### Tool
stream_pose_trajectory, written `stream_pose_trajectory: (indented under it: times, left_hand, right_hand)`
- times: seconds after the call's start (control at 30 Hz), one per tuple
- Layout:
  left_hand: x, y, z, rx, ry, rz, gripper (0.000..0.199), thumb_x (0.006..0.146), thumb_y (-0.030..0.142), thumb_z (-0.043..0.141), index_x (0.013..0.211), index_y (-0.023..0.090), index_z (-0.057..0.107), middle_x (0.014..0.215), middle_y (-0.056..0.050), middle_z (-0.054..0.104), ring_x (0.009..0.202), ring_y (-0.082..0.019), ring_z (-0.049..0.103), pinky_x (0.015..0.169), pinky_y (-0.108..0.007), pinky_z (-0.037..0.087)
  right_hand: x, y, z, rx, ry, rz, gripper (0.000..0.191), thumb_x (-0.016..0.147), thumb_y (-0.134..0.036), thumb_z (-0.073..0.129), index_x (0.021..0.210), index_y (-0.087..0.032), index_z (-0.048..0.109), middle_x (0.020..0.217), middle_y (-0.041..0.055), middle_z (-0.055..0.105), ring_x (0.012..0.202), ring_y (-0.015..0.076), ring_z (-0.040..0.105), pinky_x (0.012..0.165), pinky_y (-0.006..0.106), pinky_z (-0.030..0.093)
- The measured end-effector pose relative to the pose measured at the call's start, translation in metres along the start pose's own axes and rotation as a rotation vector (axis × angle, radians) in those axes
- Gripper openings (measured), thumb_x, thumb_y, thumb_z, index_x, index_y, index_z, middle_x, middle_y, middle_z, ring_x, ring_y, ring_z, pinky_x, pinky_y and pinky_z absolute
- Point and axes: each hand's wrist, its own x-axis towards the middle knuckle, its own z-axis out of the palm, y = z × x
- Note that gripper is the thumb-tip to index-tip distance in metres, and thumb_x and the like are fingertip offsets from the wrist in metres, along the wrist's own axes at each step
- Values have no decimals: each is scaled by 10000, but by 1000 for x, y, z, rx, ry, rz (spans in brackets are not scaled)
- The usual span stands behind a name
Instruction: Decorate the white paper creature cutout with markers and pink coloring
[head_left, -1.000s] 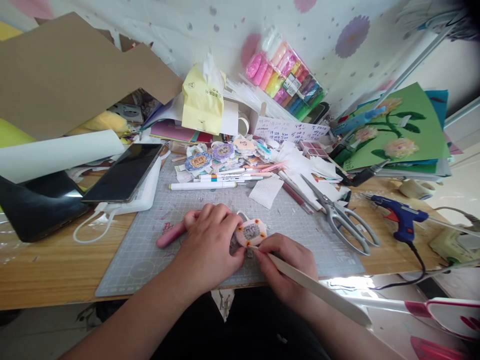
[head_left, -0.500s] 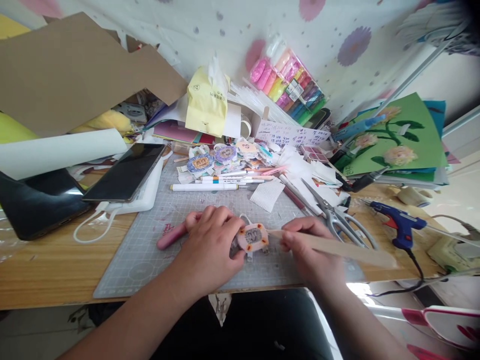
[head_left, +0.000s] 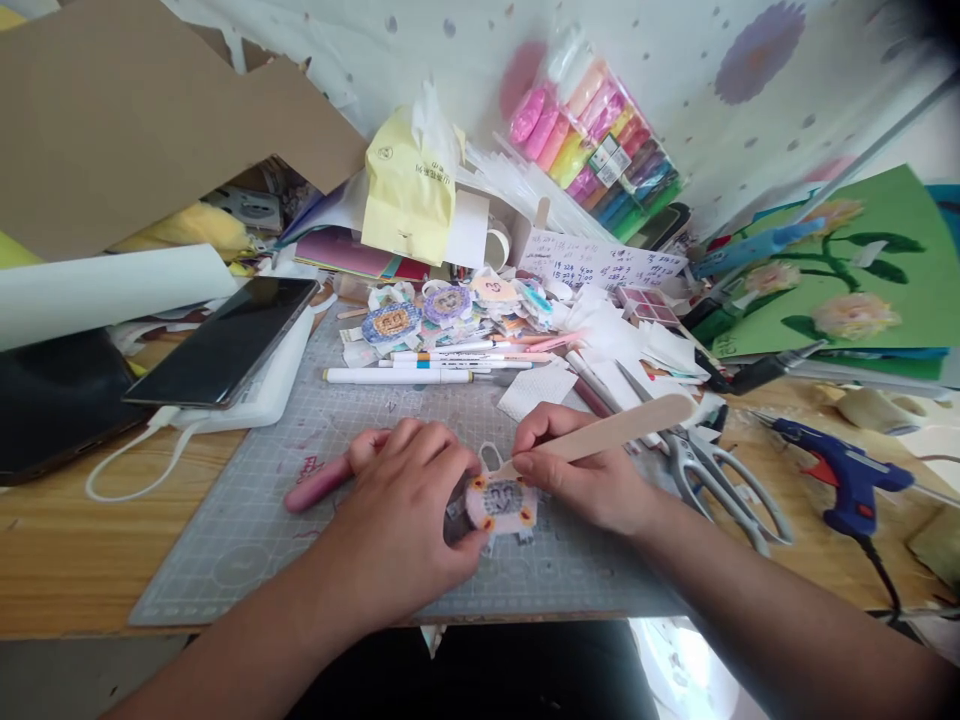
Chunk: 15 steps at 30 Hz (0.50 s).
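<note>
My left hand (head_left: pixel 416 490) is closed on the left edge of a small pink handmade badge (head_left: pixel 502 508), which has a grey centre with dark lettering and orange-red dots at its corners. A pale loop stands up at its top. Under the same hand a pink pen-like barrel (head_left: pixel 316 484) sticks out to the left, its other end hidden by the fingers. My right hand (head_left: pixel 577 470) pinches a wooden craft stick (head_left: pixel 626 428), its narrow tip at the badge's upper edge and its broad end pointing up to the right.
Under my hands lies a grey cutting mat (head_left: pixel 247 510). Scissors (head_left: pixel 724 480) and a blue glue gun (head_left: pixel 847 470) lie to the right. Finished badges (head_left: pixel 391 322) and markers (head_left: pixel 397 376) crowd the back. A phone (head_left: pixel 225 340) rests on a white power bank at left.
My right hand has moved left and up, swinging the craft stick's broad end upward and bringing its tip to the badge's top edge. My left hand keeps its hold; the view has shifted slightly.
</note>
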Motion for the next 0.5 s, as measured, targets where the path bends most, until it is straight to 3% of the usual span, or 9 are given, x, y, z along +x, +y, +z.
stream_pose_trajectory:
  times: [0.27,0.5]
  left_hand:
    - [0,0,-2,7,-42,-5,190,692,312,676,845,243,586,909,-5,580,913,-248,475,792,-422,265]
    - [0,-3,-1,-8,-38,26,182,698,300,675,853,250,595,908,-2,577,903,-239,464,788,-411,270]
  right_hand:
    - [2,11,4,-69,-100,-103,66,818,-173,608,756,-167,584,577,-33,545,486,83,470,450,191,380]
    - [3,9,2,-84,-100,-97,85,820,-152,597,741,-172,575,599,-27,554,509,87,471,462,194,381]
